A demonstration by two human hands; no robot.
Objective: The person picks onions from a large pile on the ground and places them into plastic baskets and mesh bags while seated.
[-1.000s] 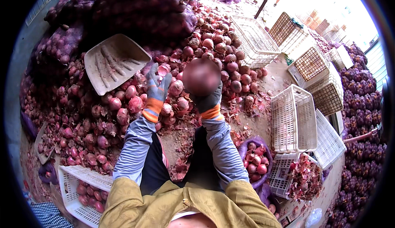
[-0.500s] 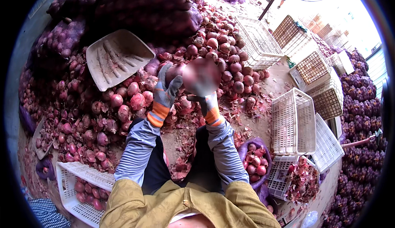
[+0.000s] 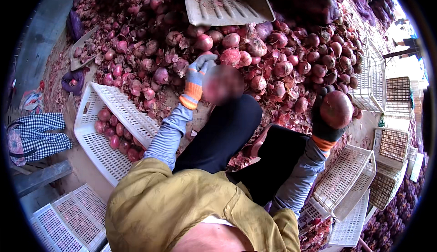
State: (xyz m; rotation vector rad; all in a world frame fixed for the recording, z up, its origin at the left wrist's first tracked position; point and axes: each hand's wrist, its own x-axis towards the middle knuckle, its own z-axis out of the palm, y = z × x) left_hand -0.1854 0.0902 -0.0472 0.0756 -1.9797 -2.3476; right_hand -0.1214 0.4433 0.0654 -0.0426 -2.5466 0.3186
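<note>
A dusty floor (image 3: 86,172) surrounds the onion pile (image 3: 283,68). Before the pile's right side, the right hand (image 3: 327,133) grips a large onion (image 3: 337,109), cupped in the palm probably because of its bulk. Near the pile's front edge, the left hand (image 3: 195,75) has bent fingers; blur hides whether it holds anything. Left-front of the pile, a white crate (image 3: 132,112) contains onions (image 3: 117,133); on its far side, a scoop (image 3: 236,2) bears scraps.

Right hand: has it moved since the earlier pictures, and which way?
Yes. The view turned too, but against the large scoop, the right hand has moved rightward, away from it.
</note>
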